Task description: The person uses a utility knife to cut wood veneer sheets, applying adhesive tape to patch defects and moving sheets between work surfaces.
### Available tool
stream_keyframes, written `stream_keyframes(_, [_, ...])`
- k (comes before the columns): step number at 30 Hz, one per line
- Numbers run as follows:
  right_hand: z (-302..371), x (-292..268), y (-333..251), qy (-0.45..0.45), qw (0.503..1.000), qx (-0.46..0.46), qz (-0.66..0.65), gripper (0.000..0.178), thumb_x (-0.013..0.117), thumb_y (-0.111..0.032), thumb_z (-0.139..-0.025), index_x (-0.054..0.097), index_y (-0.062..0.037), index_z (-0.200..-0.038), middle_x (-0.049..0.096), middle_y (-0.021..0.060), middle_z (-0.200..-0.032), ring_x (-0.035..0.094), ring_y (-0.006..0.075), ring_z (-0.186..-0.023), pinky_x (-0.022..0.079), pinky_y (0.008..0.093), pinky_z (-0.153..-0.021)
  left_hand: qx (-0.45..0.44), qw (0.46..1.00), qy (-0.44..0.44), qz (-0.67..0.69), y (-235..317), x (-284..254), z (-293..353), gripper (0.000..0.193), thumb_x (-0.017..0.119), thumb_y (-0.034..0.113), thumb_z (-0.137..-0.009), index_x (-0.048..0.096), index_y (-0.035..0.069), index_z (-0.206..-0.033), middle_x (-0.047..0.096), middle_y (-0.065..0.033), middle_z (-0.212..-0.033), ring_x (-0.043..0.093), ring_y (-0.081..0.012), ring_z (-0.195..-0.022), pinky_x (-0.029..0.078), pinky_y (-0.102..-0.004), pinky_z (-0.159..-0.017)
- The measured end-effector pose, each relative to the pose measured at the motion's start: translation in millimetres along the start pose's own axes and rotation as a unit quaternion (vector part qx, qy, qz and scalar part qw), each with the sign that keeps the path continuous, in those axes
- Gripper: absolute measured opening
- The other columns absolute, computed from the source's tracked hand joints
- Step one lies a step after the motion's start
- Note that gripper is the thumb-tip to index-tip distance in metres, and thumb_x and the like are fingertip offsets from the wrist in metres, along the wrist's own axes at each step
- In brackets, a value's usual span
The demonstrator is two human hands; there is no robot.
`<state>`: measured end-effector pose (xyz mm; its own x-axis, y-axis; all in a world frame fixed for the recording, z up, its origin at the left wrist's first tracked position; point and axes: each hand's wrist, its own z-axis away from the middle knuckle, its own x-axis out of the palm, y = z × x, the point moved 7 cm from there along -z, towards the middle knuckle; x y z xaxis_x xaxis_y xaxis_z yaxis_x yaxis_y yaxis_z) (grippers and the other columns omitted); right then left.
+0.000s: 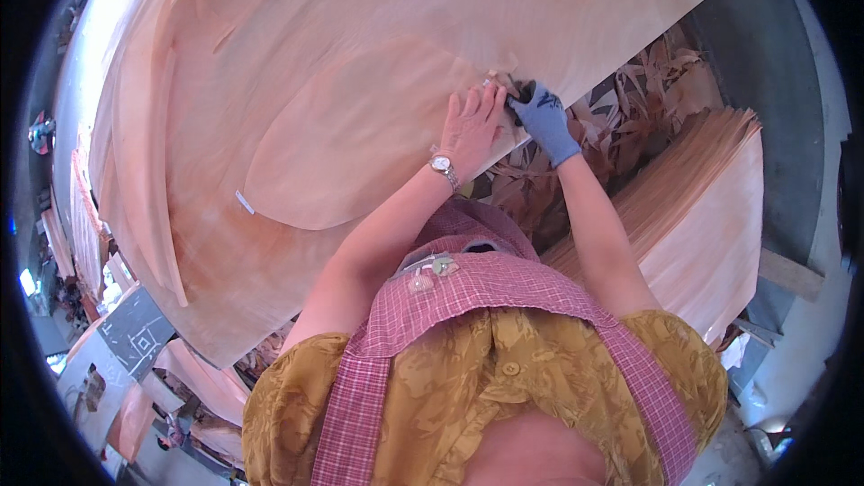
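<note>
A broad, pale pinkish-tan wood veneer sheet spreads out in front of me, with a smaller rounded veneer piece lying on it. My left hand, bare and with a watch at the wrist, presses flat near the right end of that piece, fingers stretched out. Just to its right, my right hand wears a blue-grey glove and is closed around a small dark-handled tool at the sheet's edge. The tool's working end is too small to make out. A little torn strip of veneer sits beyond the fingertips.
Curled veneer scraps fill the gap right of the sheet. Beyond them stands a thick stack of veneer sheets. A small white label lies by the rounded piece's left edge. A dark marked board is at lower left.
</note>
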<state>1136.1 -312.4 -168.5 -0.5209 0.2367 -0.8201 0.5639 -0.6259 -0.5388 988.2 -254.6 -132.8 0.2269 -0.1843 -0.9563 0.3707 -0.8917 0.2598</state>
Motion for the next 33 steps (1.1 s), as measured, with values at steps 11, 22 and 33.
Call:
stream_keyframes(11, [48,0,2,-0.080,0.947,0.168,-0.263,0.022,0.066,-0.023,-0.091,0.065,-0.0020,-0.096,0.068,0.0061,-0.074,0.059,0.0096,-0.057,0.042,0.0275,-0.050,-0.005,0.998,-0.061,0.007,-9,1,-5,0.069,0.064,0.043,-0.085,0.041,0.019,-0.145,0.042,-0.0105,-0.146,0.041,-0.0282,-0.129,0.034,-0.0432,-0.100])
stream_keyframes(22, [-97,130,-254,-0.215,0.960,-0.113,-0.142,0.040,0.070,-0.035,-0.085,0.061,-0.0012,-0.104,0.070,0.0148,-0.088,0.069,0.0252,-0.079,0.052,0.0358,-0.068,-0.288,0.922,0.225,0.130,-207,-70,75,0.066,0.062,0.018,-0.087,0.037,0.008,-0.147,0.045,-0.0145,-0.146,0.042,-0.0323,-0.133,0.035,-0.0457,-0.107])
stream_keyframes(33, [-48,105,-225,-0.262,0.909,0.046,-0.320,0.016,0.066,-0.023,-0.091,0.068,-0.0073,-0.091,0.062,-0.0010,-0.068,0.053,0.0068,-0.054,0.042,0.0226,-0.050,-0.269,0.942,0.188,0.069,-217,-49,62,0.066,0.070,0.031,-0.083,0.046,0.022,-0.143,0.038,-0.0131,-0.151,0.041,-0.0320,-0.134,0.033,-0.0506,-0.106])
